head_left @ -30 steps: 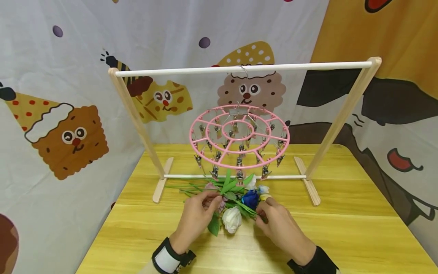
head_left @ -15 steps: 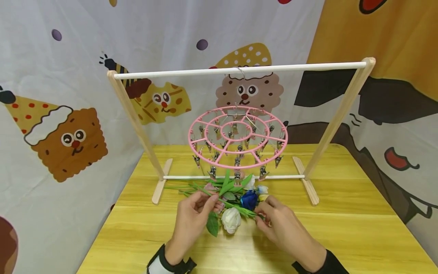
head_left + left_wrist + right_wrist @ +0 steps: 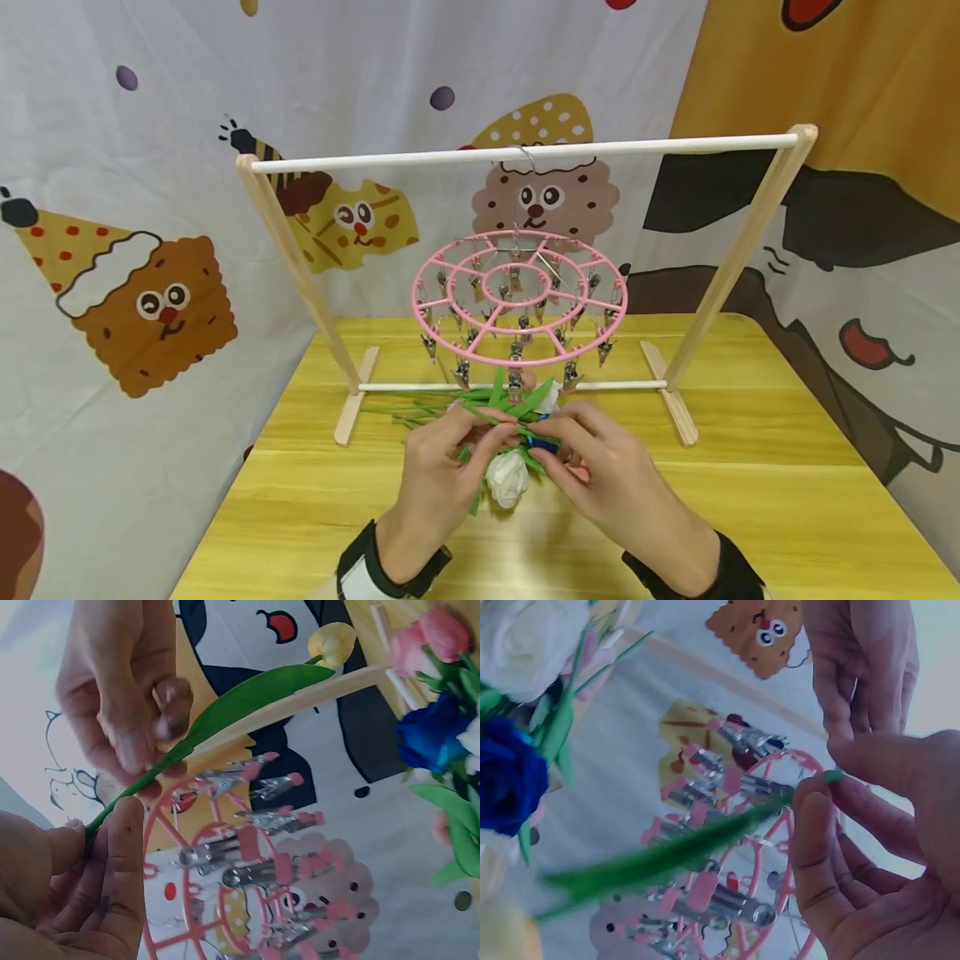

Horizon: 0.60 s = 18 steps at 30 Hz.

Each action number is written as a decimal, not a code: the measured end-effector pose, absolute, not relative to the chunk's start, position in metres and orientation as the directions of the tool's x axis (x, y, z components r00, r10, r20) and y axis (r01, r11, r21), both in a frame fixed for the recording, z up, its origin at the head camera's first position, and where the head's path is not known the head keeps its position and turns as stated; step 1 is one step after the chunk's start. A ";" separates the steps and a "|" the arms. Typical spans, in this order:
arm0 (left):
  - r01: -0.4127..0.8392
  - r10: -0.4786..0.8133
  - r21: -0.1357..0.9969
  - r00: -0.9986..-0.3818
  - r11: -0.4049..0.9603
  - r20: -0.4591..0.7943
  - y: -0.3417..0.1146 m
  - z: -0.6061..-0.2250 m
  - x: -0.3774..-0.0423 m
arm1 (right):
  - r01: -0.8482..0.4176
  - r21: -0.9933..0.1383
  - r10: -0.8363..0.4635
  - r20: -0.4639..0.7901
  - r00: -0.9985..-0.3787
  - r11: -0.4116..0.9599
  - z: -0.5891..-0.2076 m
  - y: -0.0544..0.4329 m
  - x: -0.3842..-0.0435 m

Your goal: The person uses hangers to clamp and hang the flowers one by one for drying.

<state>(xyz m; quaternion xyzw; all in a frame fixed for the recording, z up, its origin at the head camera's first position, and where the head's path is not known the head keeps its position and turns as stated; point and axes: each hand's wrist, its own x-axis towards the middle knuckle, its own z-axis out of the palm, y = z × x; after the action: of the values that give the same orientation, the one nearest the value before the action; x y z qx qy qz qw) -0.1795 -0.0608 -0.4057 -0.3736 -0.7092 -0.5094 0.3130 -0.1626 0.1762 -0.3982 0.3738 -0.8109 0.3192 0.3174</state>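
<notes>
Head view takes in, as its largest thing, a white backdrop curtain printed with cartoon biscuits, cheese and party hats. Before it stands a yellow wood-grain table, bearing a wooden rack with slanted uprights, flat feet and white rods across the top and bottom. From the top rod a pink round clip hanger hangs by a metal hook, its three concentric rings joined by spokes. Below and in front of it, a loose pile of flowers lies on the table, with several stems pointing left.

Over the pile's near side, the person's left hand and right hand come close together. Both pinch the green stem of one yellow tulip between thumb and fingers, the left nearer the stem's end and the right just below the leaf. The tulip is raised off the table, its bloom beyond the right hand. Black straps circle both wrists. A white rose lies at the pile's near edge; a blue rose sits beside pink tulips. Smallest are the hanger's metal clips, tipped in pink.
</notes>
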 end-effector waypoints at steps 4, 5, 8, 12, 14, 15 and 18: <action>0.861 0.210 0.457 -0.501 0.225 0.840 -0.055 -0.401 -0.181 | -0.816 -0.272 -0.406 0.761 -0.507 0.511 -0.393 0.170 -0.164; 0.862 0.209 0.453 -0.498 0.229 0.842 -0.054 -0.400 -0.181 | -0.811 -0.274 -0.404 0.758 -0.513 0.516 -0.393 0.171 -0.164; 0.862 0.219 0.448 -0.497 0.236 0.840 -0.053 -0.398 -0.183 | -0.803 -0.281 -0.396 0.755 -0.523 0.525 -0.393 0.172 -0.166; 0.861 0.233 0.451 -0.501 0.236 0.834 -0.052 -0.398 -0.185 | -0.799 -0.274 -0.378 0.768 -0.517 0.535 -0.395 0.174 -0.169; 0.858 0.230 0.454 -0.505 0.240 0.832 -0.052 -0.399 -0.187 | -0.796 -0.271 -0.370 0.773 -0.515 0.542 -0.395 0.175 -0.171; 0.855 0.228 0.457 -0.509 0.245 0.830 -0.053 -0.399 -0.188 | -0.794 -0.270 -0.364 0.776 -0.514 0.544 -0.395 0.176 -0.172; 0.839 0.208 0.472 -0.530 0.271 0.822 -0.056 -0.402 -0.191 | -0.792 -0.277 -0.342 0.789 -0.510 0.544 -0.394 0.180 -0.174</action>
<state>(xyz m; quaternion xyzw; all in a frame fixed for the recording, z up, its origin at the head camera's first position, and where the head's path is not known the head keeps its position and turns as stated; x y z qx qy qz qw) -0.1909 -0.0563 -0.4023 -0.3597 -0.7277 -0.4850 0.3252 -0.1741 0.1805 -0.3940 0.3515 -0.8067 0.3232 0.3483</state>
